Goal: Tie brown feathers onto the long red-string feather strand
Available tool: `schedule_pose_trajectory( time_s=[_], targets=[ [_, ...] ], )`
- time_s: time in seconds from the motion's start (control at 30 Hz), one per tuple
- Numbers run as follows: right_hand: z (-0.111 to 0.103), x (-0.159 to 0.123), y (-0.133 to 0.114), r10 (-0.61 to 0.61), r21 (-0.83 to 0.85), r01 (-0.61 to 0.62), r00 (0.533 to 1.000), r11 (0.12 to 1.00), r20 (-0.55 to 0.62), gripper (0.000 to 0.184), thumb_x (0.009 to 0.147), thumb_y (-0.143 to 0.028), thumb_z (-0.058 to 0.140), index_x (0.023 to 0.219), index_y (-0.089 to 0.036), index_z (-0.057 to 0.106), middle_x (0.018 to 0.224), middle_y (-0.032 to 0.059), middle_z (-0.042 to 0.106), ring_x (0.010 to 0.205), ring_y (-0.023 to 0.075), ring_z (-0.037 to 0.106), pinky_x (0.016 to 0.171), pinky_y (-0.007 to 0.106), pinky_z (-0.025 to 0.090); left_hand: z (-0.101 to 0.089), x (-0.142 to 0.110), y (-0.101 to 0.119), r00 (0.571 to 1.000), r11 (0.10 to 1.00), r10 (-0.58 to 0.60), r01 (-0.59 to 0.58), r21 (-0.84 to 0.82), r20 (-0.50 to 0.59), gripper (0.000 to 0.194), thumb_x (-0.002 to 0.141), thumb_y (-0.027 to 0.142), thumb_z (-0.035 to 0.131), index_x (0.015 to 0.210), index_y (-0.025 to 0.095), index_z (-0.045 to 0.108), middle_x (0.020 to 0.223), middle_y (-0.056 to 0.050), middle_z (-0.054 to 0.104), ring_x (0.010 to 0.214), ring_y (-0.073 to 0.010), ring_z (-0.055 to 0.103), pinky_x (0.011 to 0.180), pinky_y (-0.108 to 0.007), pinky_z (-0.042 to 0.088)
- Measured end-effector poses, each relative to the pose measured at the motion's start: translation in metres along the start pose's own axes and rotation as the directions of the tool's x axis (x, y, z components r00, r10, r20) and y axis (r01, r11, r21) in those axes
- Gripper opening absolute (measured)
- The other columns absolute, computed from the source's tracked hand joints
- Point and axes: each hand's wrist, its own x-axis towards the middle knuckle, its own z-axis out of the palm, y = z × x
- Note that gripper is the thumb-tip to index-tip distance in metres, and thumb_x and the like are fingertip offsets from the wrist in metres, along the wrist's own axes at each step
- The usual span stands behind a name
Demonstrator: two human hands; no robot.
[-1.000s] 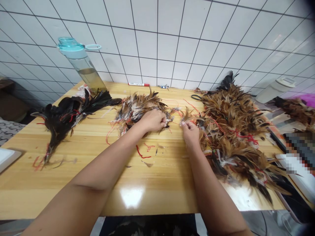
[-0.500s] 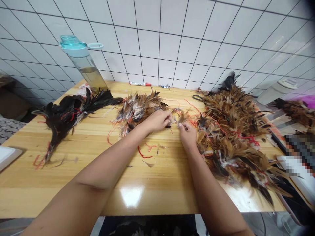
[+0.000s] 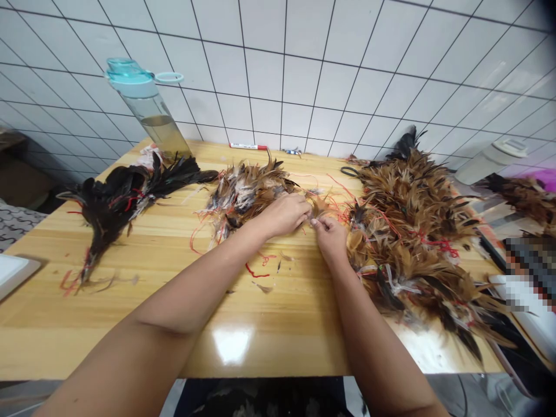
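My left hand (image 3: 287,214) is closed, its fingertips curled together just left of my right fingertips. Anything between its fingers is hidden from me. My right hand (image 3: 330,234) pinches the base of a small brown feather tuft (image 3: 320,206), which sticks up beyond the thumb. Left of and behind my left hand lies a loose heap of brown, grey and white feathers (image 3: 243,188). A large pile of brown feather bundles (image 3: 417,202), tied with red string and strips of whitish plastic, spreads to the right of my right hand.
Black feathers (image 3: 117,197) lie at the left of the wooden table (image 3: 278,324). A bottle with a turquoise lid (image 3: 152,110) stands behind them. A red-capped marker (image 3: 248,146) rests by the tiled wall. Red string scraps (image 3: 257,271) lie in front of my hands.
My left hand has moved slightly right, bringing its fingertips up to those of my right hand. My right hand has hardly moved.
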Motion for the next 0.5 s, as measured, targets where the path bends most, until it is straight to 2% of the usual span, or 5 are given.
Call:
schedule_pose_trajectory(
  time_s=[0.2, 0.33, 0.43, 0.5],
  targets=[
    [-0.0004, 0.0001, -0.0014, -0.053, -0.004, 0.054, 0.996, 0.999, 0.067, 0.024, 0.07, -0.04, 0.057, 0.055, -0.021, 0.052, 0.055, -0.0023, 0.045, 0.058, 0.0139, 0.041, 0.059, 0.028, 0.031, 0.0036, -0.0001, -0.0012, 0.998, 0.998, 0.065, -0.065, -0.019, -0.011, 0.017, 0.089, 0.021, 0.052, 0.086, 0.016, 0.068, 0.09, -0.009, 0.067, 0.088, -0.0198, 0.06, 0.084, -0.033, 0.045],
    [0.0, 0.0011, 0.0002, -0.027, 0.02, 0.026, 0.997, 0.999, 0.068, 0.024, 0.069, -0.038, 0.06, 0.054, -0.021, 0.052, 0.054, -0.0027, 0.044, 0.058, 0.0137, 0.041, 0.058, 0.028, 0.031, 0.0029, -0.0001, -0.001, 0.996, 0.995, 0.08, -0.082, -0.06, -0.034, 0.016, 0.088, 0.019, 0.052, 0.086, 0.017, 0.068, 0.09, -0.007, 0.067, 0.089, -0.0185, 0.059, 0.085, -0.031, 0.045],
    [-0.0004, 0.0019, 0.0024, 0.059, 0.125, -0.065, 0.997, 0.99, 0.057, 0.026, 0.069, -0.042, 0.059, 0.056, -0.02, 0.054, 0.052, -0.0039, 0.041, 0.055, 0.0124, 0.037, 0.056, 0.027, 0.03, -0.0008, -0.0016, -0.0035, 0.982, 0.998, 0.006, -0.018, -0.063, -0.186, 0.019, 0.089, 0.019, 0.051, 0.099, 0.017, 0.067, 0.101, -0.009, 0.065, 0.098, -0.0206, 0.056, 0.089, -0.033, 0.044],
    [-0.0019, 0.0023, 0.0035, 0.125, 0.239, -0.131, 0.991, 0.962, 0.041, 0.028, 0.069, -0.046, 0.058, 0.06, -0.019, 0.056, 0.053, -0.0042, 0.042, 0.054, 0.0117, 0.037, 0.056, 0.027, 0.03, -0.0035, -0.0031, -0.0075, 0.945, 0.995, -0.093, 0.078, -0.059, -0.314, 0.023, 0.089, 0.019, 0.05, 0.106, 0.016, 0.065, 0.106, -0.01, 0.063, 0.102, -0.0224, 0.053, 0.091, -0.035, 0.043]
  ],
)
